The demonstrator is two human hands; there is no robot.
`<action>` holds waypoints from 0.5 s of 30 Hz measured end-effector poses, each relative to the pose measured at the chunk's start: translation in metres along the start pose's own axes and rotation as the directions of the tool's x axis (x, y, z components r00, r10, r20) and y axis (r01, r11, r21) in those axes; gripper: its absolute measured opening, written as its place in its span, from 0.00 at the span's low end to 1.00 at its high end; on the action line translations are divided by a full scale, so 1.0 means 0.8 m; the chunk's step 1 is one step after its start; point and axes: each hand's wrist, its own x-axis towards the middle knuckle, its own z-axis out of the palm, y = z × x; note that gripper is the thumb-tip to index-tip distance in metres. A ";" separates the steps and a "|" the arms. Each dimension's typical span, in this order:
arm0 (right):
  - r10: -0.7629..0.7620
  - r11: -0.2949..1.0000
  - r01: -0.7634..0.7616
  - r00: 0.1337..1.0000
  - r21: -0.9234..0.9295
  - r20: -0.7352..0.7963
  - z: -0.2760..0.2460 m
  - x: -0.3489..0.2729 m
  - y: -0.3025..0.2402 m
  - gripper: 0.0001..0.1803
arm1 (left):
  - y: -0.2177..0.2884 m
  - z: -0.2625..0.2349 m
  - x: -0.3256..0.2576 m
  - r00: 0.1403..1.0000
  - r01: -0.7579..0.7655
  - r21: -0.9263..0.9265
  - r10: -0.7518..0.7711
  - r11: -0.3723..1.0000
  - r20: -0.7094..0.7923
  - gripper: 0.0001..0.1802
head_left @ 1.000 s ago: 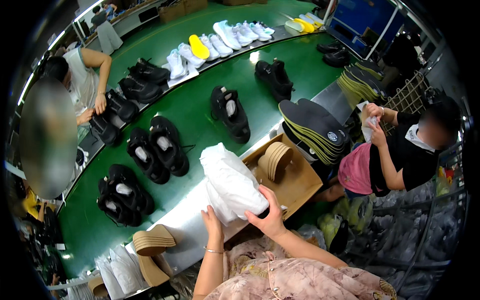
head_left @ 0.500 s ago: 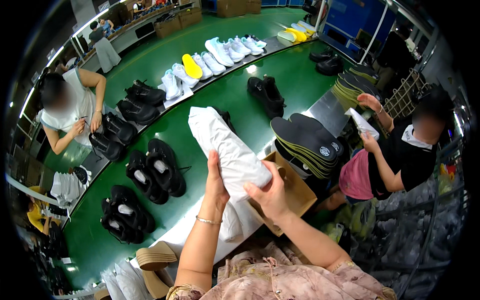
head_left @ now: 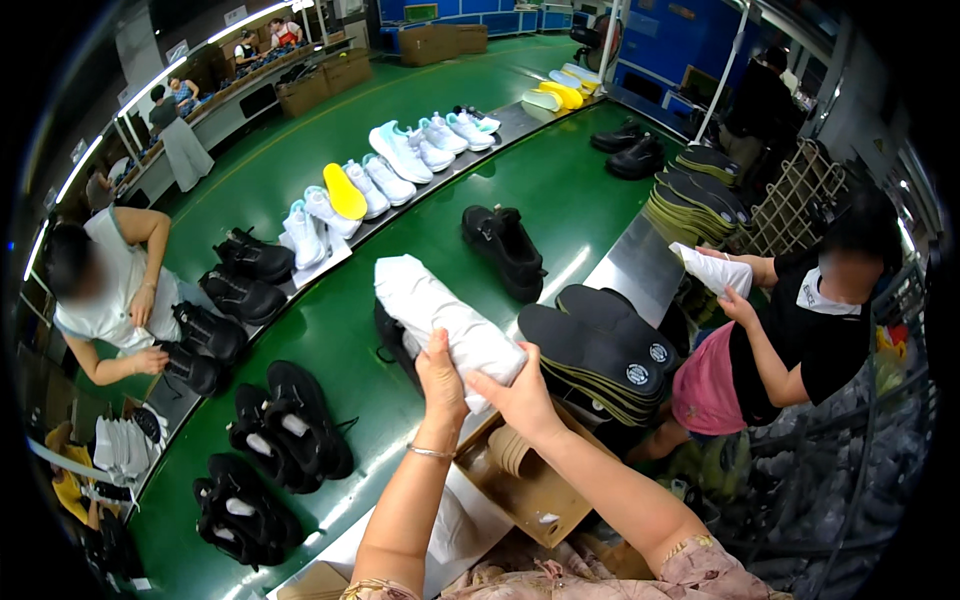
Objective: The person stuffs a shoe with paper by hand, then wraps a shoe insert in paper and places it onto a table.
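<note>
Both my hands hold a long white wrapped bundle (head_left: pixel 440 310), shaped roughly like a shoe, over the green table. My left hand (head_left: pixel 440 378) grips its near left side, thumb up. Around the near right end closes my right hand (head_left: pixel 518 400), its thumb across the wrapping. What lies inside the wrapping is hidden. Just behind the bundle, a black shoe (head_left: pixel 395 345) is partly covered by it. Below my right hand stands an open brown box (head_left: pixel 548 520) with a tan ribbed piece (head_left: pixel 512 452) in it.
Black shoe pairs (head_left: pixel 290 425) stand on the table at left. Stacked dark insoles (head_left: pixel 590 345) lie right of my hands. White shoes (head_left: pixel 385 180) line the far ledge. One co-worker (head_left: pixel 120 290) handles black shoes; another (head_left: pixel 800 310) holds a white wrapped piece.
The bundle and my hands stay together, now lower in the picture and closer to the black shoe. The view has shifted, showing more of the box. The right co-worker's raised hand has come down.
</note>
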 end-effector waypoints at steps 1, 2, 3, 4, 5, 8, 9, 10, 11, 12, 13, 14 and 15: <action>0.092 0.994 -0.087 0.993 0.065 -0.074 0.003 0.014 -0.003 0.37 | -0.010 0.007 0.009 0.999 -0.021 -0.015 0.021 1.000 0.027 0.31; 0.140 0.979 -0.125 0.987 0.160 -0.085 -0.001 0.027 -0.008 0.34 | -0.023 0.016 0.023 0.999 -0.041 -0.020 0.041 0.999 0.029 0.30; 0.188 0.954 -0.159 0.978 0.254 -0.093 -0.006 0.040 -0.016 0.31 | -0.034 0.024 0.037 0.998 -0.060 -0.026 0.061 0.998 0.031 0.30; 0.196 0.948 -0.155 0.972 0.277 -0.127 -0.013 0.055 -0.009 0.28 | -0.044 0.033 0.049 0.996 -0.012 -0.057 0.017 0.998 0.085 0.30; 0.209 0.933 -0.151 0.967 0.326 -0.148 -0.024 0.068 -0.001 0.29 | -0.058 0.039 0.064 0.991 0.060 -0.016 -0.058 0.998 0.117 0.31; 0.219 0.916 -0.119 0.948 0.383 -0.230 -0.058 0.110 0.023 0.28 | -0.094 0.065 0.108 0.958 0.155 0.040 -0.160 0.987 0.236 0.34; 0.213 0.912 -0.092 0.939 0.400 -0.270 -0.070 0.121 0.019 0.28 | -0.115 0.057 0.140 0.909 0.288 0.051 -0.290 0.956 0.300 0.32; 0.186 0.926 -0.058 0.930 0.373 -0.317 -0.091 0.132 0.020 0.28 | -0.120 0.064 0.159 0.914 0.225 0.209 -0.280 0.952 0.293 0.30; 0.158 0.939 -0.026 0.919 0.344 -0.361 -0.110 0.139 0.023 0.28 | -0.124 0.070 0.177 0.919 0.155 0.361 -0.268 0.920 0.290 0.29; 0.149 0.946 -0.017 0.911 0.325 -0.385 -0.125 0.144 0.028 0.28 | -0.135 0.074 0.196 0.933 0.027 0.558 -0.221 0.829 0.283 0.26; 0.134 0.954 -0.005 0.902 0.300 -0.411 -0.138 0.149 0.031 0.28 | -0.153 0.073 0.215 0.899 -0.328 0.739 -0.046 0.588 0.435 0.25; 0.163 0.956 -0.036 0.891 0.291 -0.424 -0.144 0.152 0.033 0.28 | -0.170 0.070 0.231 0.847 -0.492 0.759 0.033 0.427 0.530 0.26; 0.194 0.950 -0.073 0.900 0.304 -0.391 -0.146 0.157 0.034 0.28 | -0.187 0.068 0.245 0.774 -0.627 0.741 0.092 0.241 0.626 0.27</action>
